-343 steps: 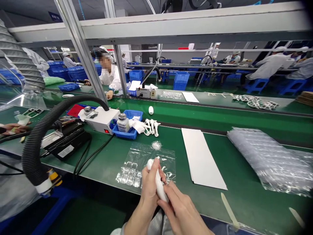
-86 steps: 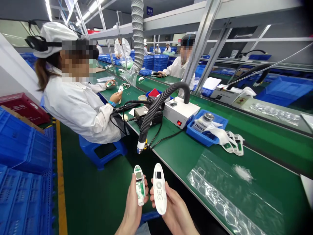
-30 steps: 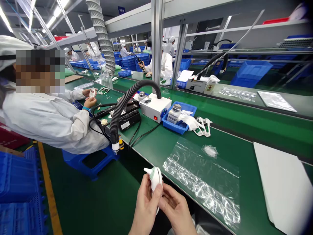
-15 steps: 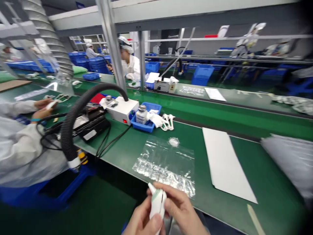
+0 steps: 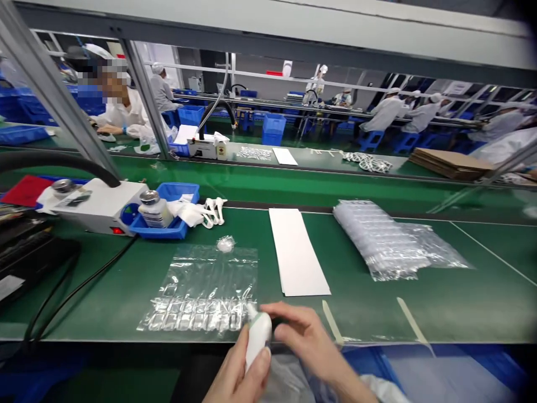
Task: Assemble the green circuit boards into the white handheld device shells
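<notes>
Gripping white thermometer (image 5: pixel 257 342) in left hand (image 5: pixel 239 376), long axis upright, tip up

One blue tray (image 5: pixel 168 229), one bottle (image 5: pixel 153 208) — two pale sticks (image 5: pixel 331 327).

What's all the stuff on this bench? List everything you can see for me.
white device: 1, white, held in both hands at the bench's near edge
clear bag: 1, transparent, flat on the bench just beyond the hands
white sheet: 1, white, flat at mid bench
bubble wrap stack: 1, clear, right of the sheet
blue tray: 1, blue, left rear, holding a bottle
white box unit: 1, white, left of the tray
flat sticks: 2, pale, near edge at right
bench: 1, green
co-workers: several, white coats, at the benches behind
left hand: gripping the device
right hand: fingers on the device's top
</notes>
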The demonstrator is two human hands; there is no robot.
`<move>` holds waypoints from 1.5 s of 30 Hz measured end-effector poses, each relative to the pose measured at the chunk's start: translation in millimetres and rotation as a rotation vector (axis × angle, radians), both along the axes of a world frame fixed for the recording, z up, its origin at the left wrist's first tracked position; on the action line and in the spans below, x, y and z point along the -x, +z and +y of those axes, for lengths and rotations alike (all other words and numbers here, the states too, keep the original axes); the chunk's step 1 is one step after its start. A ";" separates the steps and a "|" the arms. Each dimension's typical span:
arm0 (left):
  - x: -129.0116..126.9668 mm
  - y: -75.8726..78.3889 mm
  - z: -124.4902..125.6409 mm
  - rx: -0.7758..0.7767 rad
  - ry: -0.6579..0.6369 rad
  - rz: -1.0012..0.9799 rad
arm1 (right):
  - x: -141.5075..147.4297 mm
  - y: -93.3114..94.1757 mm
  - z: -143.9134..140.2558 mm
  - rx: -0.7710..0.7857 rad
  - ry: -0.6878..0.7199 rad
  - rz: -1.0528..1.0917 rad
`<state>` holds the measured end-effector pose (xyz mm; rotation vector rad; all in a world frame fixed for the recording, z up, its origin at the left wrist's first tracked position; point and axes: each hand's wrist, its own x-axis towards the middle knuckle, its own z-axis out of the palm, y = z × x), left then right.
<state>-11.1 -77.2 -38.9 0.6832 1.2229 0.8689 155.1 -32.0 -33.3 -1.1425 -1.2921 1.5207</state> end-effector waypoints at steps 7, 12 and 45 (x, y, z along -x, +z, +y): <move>-56.1 11.4 69.4 -0.229 -0.071 -0.036 | -130.8 -20.7 47.6 -0.291 -0.177 -0.513; -87.3 -12.9 97.9 -0.330 -0.116 0.147 | -141.2 -39.6 49.8 -0.321 -0.148 -0.596; -73.4 0.3 72.2 0.060 -0.019 -0.267 | -36.1 14.7 34.5 -0.344 0.001 -0.443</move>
